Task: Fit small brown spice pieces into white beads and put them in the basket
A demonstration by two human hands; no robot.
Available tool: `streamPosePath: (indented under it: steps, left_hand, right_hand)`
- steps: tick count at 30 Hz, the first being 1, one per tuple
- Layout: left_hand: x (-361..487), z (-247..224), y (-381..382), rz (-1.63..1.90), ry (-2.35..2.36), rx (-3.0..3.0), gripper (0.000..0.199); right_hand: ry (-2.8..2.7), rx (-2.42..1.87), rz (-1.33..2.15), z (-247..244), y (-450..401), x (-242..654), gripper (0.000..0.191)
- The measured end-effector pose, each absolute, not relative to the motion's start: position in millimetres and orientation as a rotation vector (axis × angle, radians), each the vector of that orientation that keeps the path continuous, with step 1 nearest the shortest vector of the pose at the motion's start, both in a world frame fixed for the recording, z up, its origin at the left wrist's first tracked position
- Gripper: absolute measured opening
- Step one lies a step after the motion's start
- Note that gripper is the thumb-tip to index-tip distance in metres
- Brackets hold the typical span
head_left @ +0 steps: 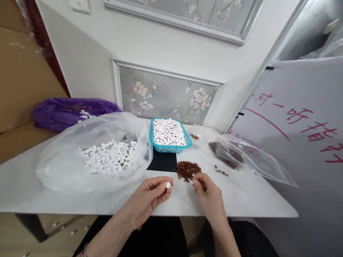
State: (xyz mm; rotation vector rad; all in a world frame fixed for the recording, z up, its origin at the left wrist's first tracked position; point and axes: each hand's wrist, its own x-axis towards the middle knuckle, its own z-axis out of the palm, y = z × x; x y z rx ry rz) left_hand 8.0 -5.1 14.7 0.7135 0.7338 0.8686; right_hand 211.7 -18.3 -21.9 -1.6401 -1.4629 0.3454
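My left hand [154, 196] pinches a small white ball [168, 185] between thumb and fingertips, above the front part of the table. To its right, my right hand [207, 191] has thumb and forefinger pressed together at the near edge of a pile of small reddish-brown, spiky pieces [188, 169]. What sits in that pinch is too small to make out. Behind the hands stands a blue plastic basket [171, 148], heaped with white balls [168, 132], some showing brown bits. A large clear plastic bag [61, 160] on the left holds many loose white balls [109, 157].
A clear bag of brown pieces [227, 155] lies at the right, with a few stray pieces [222, 172] before it. A purple bag [59, 114] sits at the back left. A black mat [162, 163] lies under the basket. A whiteboard [294, 142] flanks the white table [254, 200].
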Motion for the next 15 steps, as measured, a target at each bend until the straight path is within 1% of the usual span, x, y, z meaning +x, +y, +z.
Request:
streamPosePath:
  steps: [3,6,9,15]
  left_hand:
    - [10.7,7.5,-1.0,0.870,0.710,0.626,0.017]
    - [9.3,6.0,0.4,0.879,0.684,0.602,0.014]
    - [8.3,5.5,0.1,0.887,0.643,0.616,0.007]
    - [8.2,4.8,-0.6,0.918,0.608,0.599,0.009]
  right_hand:
    - [-1.406,-1.433,0.576,-19.5,-26.2,195.9,0.013]
    - [-1.423,-1.272,0.703,-15.3,-33.6,172.0,0.011]
    - [-1.424,-1.129,0.731,-8.4,-37.9,151.2,0.010]
    - [-1.387,-1.037,0.656,-0.4,-40.6,138.8,0.013]
